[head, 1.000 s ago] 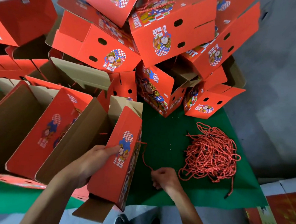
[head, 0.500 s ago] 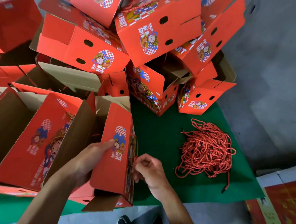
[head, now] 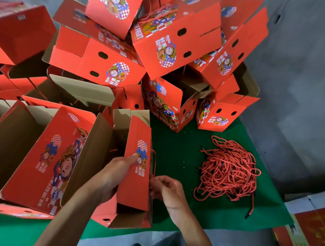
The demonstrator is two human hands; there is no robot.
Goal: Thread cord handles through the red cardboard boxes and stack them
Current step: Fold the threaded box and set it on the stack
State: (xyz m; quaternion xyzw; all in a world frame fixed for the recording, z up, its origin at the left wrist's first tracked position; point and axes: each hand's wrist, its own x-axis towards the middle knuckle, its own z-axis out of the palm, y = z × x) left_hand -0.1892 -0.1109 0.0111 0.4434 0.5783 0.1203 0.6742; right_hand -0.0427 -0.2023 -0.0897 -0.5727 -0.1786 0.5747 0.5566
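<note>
Green table (head: 177,146), grey floor (head: 301,77) to the right. Left hand (head: 115,172) grips the open red box (head: 134,181) at the table's near edge, thumb on its printed panel. Right hand (head: 168,190) pinches a red cord (head: 153,164) against the box's side; threading hole hidden. Loose cords (head: 228,171) lie apart, right. Stacked boxes (head: 173,42) crowd the far side, cut off at top.
</note>
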